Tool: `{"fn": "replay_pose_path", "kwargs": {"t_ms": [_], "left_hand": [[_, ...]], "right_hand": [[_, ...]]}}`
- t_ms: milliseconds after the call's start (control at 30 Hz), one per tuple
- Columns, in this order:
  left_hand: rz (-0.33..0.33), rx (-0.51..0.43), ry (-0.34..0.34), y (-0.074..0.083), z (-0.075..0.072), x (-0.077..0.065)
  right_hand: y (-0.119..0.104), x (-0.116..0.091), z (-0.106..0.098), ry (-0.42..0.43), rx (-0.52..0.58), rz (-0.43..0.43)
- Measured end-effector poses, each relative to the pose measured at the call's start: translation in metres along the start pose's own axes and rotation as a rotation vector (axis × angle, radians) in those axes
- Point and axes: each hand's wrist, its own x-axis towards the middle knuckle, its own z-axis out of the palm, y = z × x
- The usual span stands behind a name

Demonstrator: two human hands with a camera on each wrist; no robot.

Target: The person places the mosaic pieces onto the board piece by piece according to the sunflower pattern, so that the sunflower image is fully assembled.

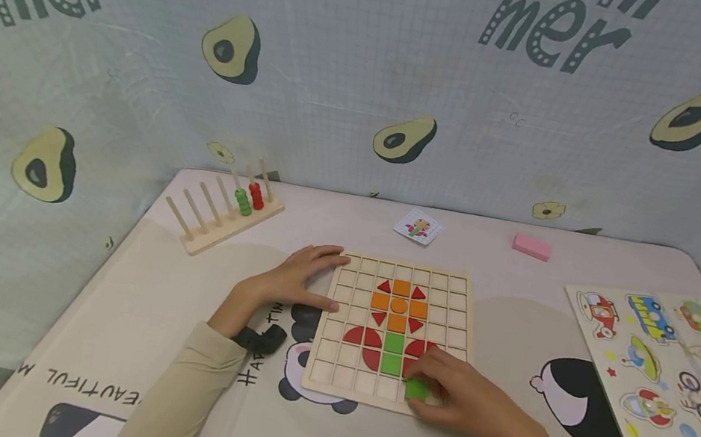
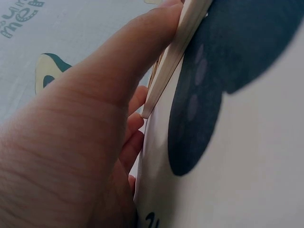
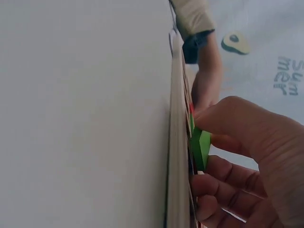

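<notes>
A wooden grid board point(image 1: 328, 366) lies on the table, with flat coloured pieces in its cells. Red triangles, orange squares and an orange circle point(image 1: 399, 306) form a flower shape in its upper half. Under them are two green squares point(image 1: 393, 353) with red rounded pieces point(image 1: 363, 337) to either side. My right hand point(image 1: 467, 394) pinches a green square block point(image 1: 416, 389) just over the board's lower row; the right wrist view shows this block point(image 3: 201, 149) tilted. My left hand point(image 1: 290, 277) rests along the board's left edge, thumb and fingers spread and touching it.
Behind the board lie a small pattern card point(image 1: 419, 226) and a pink block point(image 1: 532, 246). A wooden peg stand point(image 1: 226, 229) with green and red beads is at the back left. On the right lies a picture puzzle board point(image 1: 624, 365). A printed curtain point(image 1: 349, 45) hangs behind the table.
</notes>
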Motion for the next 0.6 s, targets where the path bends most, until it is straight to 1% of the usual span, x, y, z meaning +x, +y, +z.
{"fn": "replay_pose_path", "kwargs": {"t_ms": [67, 167, 467, 600], "left_hand": [[0.002, -0.001, -0.002, 0.000, 0.000, 0.000], [0.005, -0.002, -0.002, 0.001, -0.001, 0.000], [-0.012, -0.007, -0.011, 0.001, -0.001, 0.000], [-0.016, -0.008, -0.010, -0.001, 0.000, 0.000]], "right_hand": [[-0.003, 0.003, 0.003, -0.012, -0.030, 0.010], [-0.006, 0.005, 0.008, -0.007, -0.066, 0.012], [-0.004, 0.010, 0.019, 0.077, -0.102, -0.116], [-0.004, 0.011, 0.022, 0.082, -0.122, -0.121]]}}
